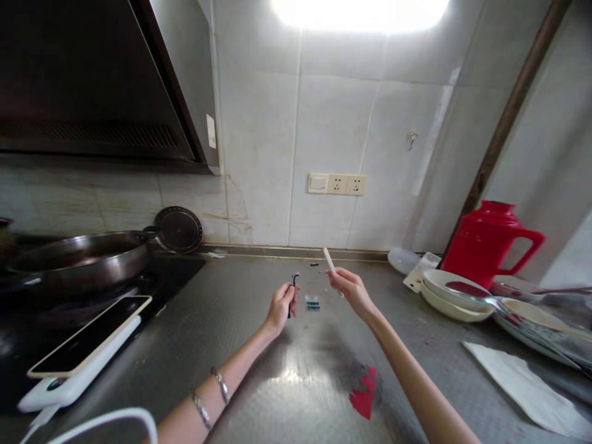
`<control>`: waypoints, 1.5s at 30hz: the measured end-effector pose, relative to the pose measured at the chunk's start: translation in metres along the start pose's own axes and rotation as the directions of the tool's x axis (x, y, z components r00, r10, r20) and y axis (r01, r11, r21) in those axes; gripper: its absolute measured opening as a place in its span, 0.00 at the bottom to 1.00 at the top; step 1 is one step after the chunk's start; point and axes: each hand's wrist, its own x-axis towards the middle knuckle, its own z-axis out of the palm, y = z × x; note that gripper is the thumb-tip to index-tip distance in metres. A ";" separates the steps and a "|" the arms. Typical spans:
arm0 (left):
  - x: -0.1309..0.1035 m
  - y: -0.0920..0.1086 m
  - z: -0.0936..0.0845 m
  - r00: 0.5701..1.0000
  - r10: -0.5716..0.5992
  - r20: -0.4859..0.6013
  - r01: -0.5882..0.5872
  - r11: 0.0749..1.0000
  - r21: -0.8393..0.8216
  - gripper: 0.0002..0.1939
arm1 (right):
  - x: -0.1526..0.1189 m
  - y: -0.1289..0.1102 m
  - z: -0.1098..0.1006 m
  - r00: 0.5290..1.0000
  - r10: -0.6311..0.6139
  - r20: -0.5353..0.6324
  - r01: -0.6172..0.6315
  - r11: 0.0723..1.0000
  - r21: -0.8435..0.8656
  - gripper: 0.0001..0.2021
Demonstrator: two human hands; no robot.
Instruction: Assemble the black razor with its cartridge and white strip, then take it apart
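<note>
Over the middle of the metal counter [208,314], my left hand [279,306] is closed around a slim black tool [291,298] held upright. Its silver tip bends to the right; what kind of tool it is I cannot make out. My right hand [350,287] grips a thin white stick [328,259], tilted with its top to the left. Fingers cover part of that stick, and its lower end shows beneath them. Between the hands lies a small teal-and-clear packet [312,303]. A tiny dark piece [314,264] rests farther back, near the wall.
At left, a phone [95,336] lies on a white power bank [87,367] beside a steel pan [83,262] on the stove. Stacked bowls [456,299], a red thermos jug [485,243] and a white paper sheet [527,385] occupy the right. A red scrap [364,394] marks the front.
</note>
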 end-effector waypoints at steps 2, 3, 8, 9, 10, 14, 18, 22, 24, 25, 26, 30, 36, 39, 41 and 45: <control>0.000 0.001 0.000 0.998 -0.057 0.015 0.058 0.997 -0.055 0.16 | 0.002 0.015 -0.004 1.000 0.015 -0.016 -0.017 0.994 -0.106 0.17; -0.001 0.001 0.000 0.996 -0.082 0.030 0.084 0.993 -0.083 0.16 | 0.001 0.021 -0.004 1.000 0.026 -0.014 -0.028 0.988 -0.152 0.18; -0.003 0.003 0.002 0.983 -0.157 0.094 0.173 0.962 -0.210 0.14 | -0.003 0.033 0.001 0.999 0.034 0.008 -0.030 0.950 -0.310 0.22; -0.004 0.003 0.003 0.981 -0.166 0.104 0.186 0.956 -0.227 0.14 | -0.004 0.032 0.001 1.000 0.020 0.000 -0.019 0.946 -0.322 0.23; -0.005 0.003 0.003 0.978 -0.173 0.118 0.197 0.950 -0.241 0.13 | -0.004 0.031 0.001 1.000 0.006 -0.005 -0.007 0.943 -0.332 0.23; -0.007 0.005 0.004 0.966 -0.174 0.191 0.226 0.929 -0.294 0.11 | -0.006 0.032 -0.005 0.999 -0.013 0.044 0.028 0.932 -0.362 0.22; -0.009 0.005 0.005 0.955 -0.181 0.234 0.251 0.914 -0.318 0.10 | -0.008 0.034 -0.012 0.999 -0.005 0.039 0.019 0.933 -0.359 0.21; -0.011 0.005 0.006 0.929 -0.218 0.300 0.310 0.899 -0.308 0.12 | -0.009 0.031 -0.008 0.995 -0.053 0.079 0.074 0.952 -0.296 0.19; -0.012 0.007 0.007 0.906 -0.233 0.353 0.348 0.885 -0.310 0.14 | -0.009 0.031 -0.007 0.991 -0.050 0.121 0.082 0.956 -0.281 0.18; -0.013 0.009 0.007 0.890 -0.239 0.389 0.372 0.873 -0.314 0.14 | -0.009 0.032 -0.007 0.990 -0.034 0.137 0.072 0.957 -0.281 0.18; -0.013 0.010 0.007 0.870 -0.242 0.431 0.398 0.860 -0.321 0.14 | -0.010 0.032 -0.008 0.989 -0.016 0.144 0.056 0.958 -0.281 0.17; -0.014 0.016 0.005 0.771 -0.238 0.590 0.507 0.790 -0.344 0.13 | -0.012 0.028 -0.007 0.992 -0.032 0.120 0.059 0.972 -0.227 0.17; -0.015 0.017 0.001 0.650 -0.282 0.706 0.640 0.704 -0.309 0.13 | -0.017 0.024 0.010 0.975 -0.062 0.214 0.091 0.988 -0.128 0.17; -0.015 0.016 -0.001 0.627 -0.280 0.727 0.670 0.670 -0.320 0.14 | -0.017 0.028 0.010 0.973 -0.028 0.230 0.052 0.994 -0.097 0.17; -0.014 0.016 -0.002 0.622 -0.282 0.731 0.682 0.653 -0.329 0.15 | -0.018 0.028 0.010 0.975 -0.042 0.220 0.059 0.996 -0.070 0.17; -0.014 0.016 -0.003 0.602 -0.292 0.743 0.701 0.639 -0.317 0.16 | -0.018 0.028 0.016 0.970 -0.070 0.233 0.078 0.997 -0.027 0.16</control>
